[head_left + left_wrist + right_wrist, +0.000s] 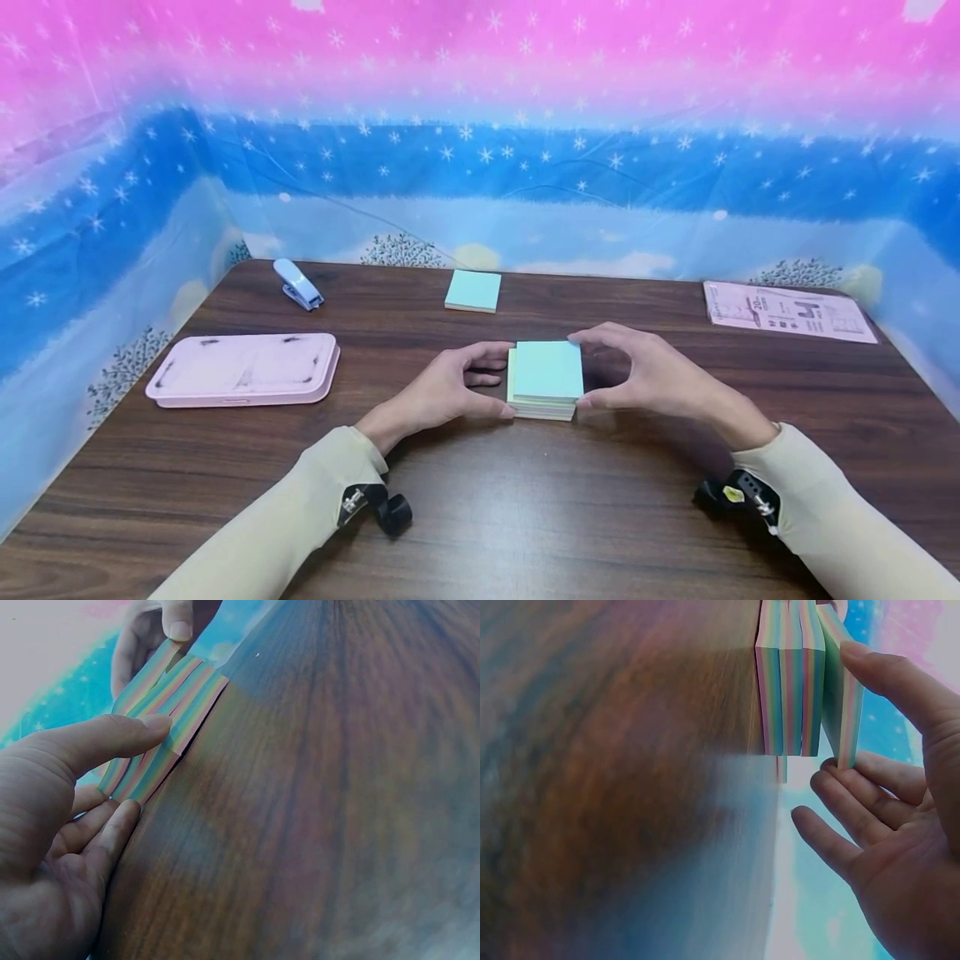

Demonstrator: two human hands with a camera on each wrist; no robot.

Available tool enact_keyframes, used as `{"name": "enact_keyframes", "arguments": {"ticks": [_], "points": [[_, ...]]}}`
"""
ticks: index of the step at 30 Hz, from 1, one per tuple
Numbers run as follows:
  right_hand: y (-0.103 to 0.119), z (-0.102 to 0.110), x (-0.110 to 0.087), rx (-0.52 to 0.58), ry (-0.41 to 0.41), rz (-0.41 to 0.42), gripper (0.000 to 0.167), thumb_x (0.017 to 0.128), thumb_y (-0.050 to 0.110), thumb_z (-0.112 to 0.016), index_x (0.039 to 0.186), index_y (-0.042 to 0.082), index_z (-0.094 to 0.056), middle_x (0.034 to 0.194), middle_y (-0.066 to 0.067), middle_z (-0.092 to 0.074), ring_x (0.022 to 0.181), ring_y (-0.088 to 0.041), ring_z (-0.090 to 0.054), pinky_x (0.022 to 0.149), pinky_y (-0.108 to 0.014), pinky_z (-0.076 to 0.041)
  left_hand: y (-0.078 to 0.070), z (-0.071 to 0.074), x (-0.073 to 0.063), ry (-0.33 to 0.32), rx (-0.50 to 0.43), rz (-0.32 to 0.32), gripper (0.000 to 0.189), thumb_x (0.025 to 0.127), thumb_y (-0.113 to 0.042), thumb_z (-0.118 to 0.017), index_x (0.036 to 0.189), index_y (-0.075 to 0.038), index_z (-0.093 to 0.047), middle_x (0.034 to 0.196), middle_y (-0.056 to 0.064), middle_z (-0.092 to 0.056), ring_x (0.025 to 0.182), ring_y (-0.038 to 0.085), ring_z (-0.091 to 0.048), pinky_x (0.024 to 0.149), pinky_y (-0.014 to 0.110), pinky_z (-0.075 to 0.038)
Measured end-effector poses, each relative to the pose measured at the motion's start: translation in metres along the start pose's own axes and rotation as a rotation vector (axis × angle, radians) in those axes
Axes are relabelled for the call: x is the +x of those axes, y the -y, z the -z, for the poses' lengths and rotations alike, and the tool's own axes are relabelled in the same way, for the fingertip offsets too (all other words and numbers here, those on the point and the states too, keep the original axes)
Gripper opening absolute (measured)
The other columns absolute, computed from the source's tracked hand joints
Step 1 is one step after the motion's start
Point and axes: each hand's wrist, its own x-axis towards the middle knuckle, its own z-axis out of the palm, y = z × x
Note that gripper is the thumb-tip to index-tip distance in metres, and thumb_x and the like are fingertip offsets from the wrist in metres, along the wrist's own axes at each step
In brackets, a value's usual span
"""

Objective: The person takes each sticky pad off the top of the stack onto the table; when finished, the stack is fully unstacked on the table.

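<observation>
In the head view, a stack of sticky note pads point(542, 412) with colour-striped edges stands on the table between both hands. My right hand point(660, 373) pinches the top sticky note pad point(549, 369), pale green on top, between thumb and fingers. In the right wrist view this pad point(850, 724) tilts away from the pads below point(790, 701), with a gap showing at the near end. My left hand point(448, 388) holds the left side of the stack. Its thumb point(142, 735) lies along the striped edges in the left wrist view, the fingers at the corner.
Behind the stack lies another green sticky note pad point(473, 290). A light blue stapler point(298, 285) sits at the back left, with a pink pencil case point(243, 369) in front of it. At the back right lies a flat pink printed packet point(787, 312). Patterned cloth point(480, 167) borders the table.
</observation>
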Motion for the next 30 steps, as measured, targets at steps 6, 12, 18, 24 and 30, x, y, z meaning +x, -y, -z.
{"name": "enact_keyframes", "arguments": {"ticks": [6,12,18,24,30], "points": [[0.001,0.002,-0.002,0.014,-0.010,-0.011,0.082,0.083,0.042,-0.093,0.151,0.015,-0.058,0.150,-0.008,-0.058,0.137,-0.033,-0.055,0.107,-0.065,-0.048,0.000,0.000,0.000,-0.002,0.002,-0.010,0.084,0.083,-0.010,-0.091,0.156,-0.008,-0.051,0.147,0.014,-0.060,0.128,0.029,-0.064,0.108,0.035,-0.054],[0.001,0.003,-0.002,0.010,-0.020,0.000,0.080,0.084,0.043,-0.092,0.151,0.016,-0.059,0.148,-0.007,-0.060,0.136,-0.032,-0.056,0.106,-0.064,-0.049,0.001,0.000,0.000,0.002,0.004,-0.008,0.084,0.083,-0.010,-0.091,0.157,-0.007,-0.051,0.147,0.014,-0.060,0.128,0.029,-0.064,0.108,0.035,-0.054],[0.000,0.005,-0.002,0.006,-0.048,0.017,0.079,0.083,0.043,-0.093,0.150,0.017,-0.060,0.145,-0.005,-0.061,0.134,-0.030,-0.057,0.104,-0.063,-0.050,0.001,0.000,0.000,-0.001,0.004,-0.015,0.083,0.083,-0.011,-0.091,0.157,-0.007,-0.051,0.147,0.014,-0.060,0.129,0.029,-0.064,0.108,0.036,-0.054],[0.002,0.008,-0.002,-0.001,-0.062,0.017,0.080,0.082,0.041,-0.094,0.150,0.018,-0.060,0.144,-0.003,-0.061,0.132,-0.028,-0.057,0.105,-0.061,-0.051,0.002,-0.001,0.000,0.000,-0.001,-0.002,0.084,0.083,-0.011,-0.091,0.157,-0.007,-0.051,0.147,0.014,-0.060,0.128,0.028,-0.064,0.108,0.036,-0.054],[0.002,0.013,-0.003,0.007,-0.082,0.025,0.078,0.083,0.041,-0.093,0.149,0.017,-0.060,0.142,-0.004,-0.062,0.130,-0.027,-0.058,0.105,-0.060,-0.050,0.002,-0.001,0.000,-0.001,-0.001,0.000,0.085,0.083,-0.011,-0.091,0.157,-0.007,-0.051,0.147,0.014,-0.060,0.127,0.029,-0.064,0.108,0.036,-0.054]]}}
